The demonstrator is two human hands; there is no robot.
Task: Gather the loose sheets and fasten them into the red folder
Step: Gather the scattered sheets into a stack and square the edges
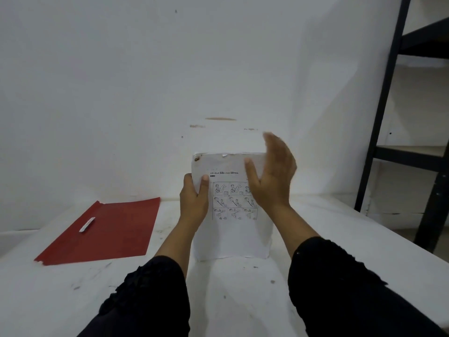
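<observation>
A stack of white sheets (233, 237) stands upright on its bottom edge on the white table (243, 300), its front page printed with a grid of small drawings. My left hand (194, 200) grips the stack's left edge, thumb on the front. Over the stack's upper right part, my right hand (272, 176) is blurred, with its fingers spread and nothing held. The red folder (104, 232) lies flat and closed on the table to the left, with a small white fastener strip (87, 224) resting on it.
A white wall (170, 81) rises directly behind the table. A black metal shelf rack (398, 117) stands at the right, past the table's right edge.
</observation>
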